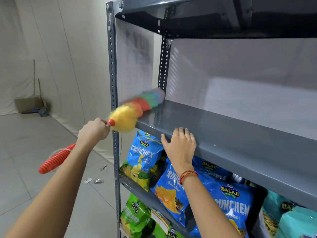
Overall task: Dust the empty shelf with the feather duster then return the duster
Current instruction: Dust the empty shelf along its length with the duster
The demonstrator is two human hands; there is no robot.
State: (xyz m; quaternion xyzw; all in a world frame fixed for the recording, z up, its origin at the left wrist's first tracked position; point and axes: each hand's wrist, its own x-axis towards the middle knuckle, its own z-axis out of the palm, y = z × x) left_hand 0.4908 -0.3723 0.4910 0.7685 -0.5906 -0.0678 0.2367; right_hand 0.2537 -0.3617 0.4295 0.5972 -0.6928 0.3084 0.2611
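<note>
A rainbow feather duster (137, 107) lies across the left end of the empty grey metal shelf (240, 134), its blurred tip reaching the back corner post. My left hand (93, 130) is shut on the duster's handle just below the yellow fluff. The ribbed orange handle end (54, 160) sticks out behind my wrist. My right hand (180, 146) rests flat on the shelf's front edge, fingers spread, holding nothing.
Blue and green snack bags (171, 186) fill the shelves below the grey one. Another shelf (205, 18) hangs overhead. The grey upright post (113, 83) stands at the left. A cardboard box with sticks (29, 103) sits in the far corner; small scraps (97, 180) lie on the tiled floor.
</note>
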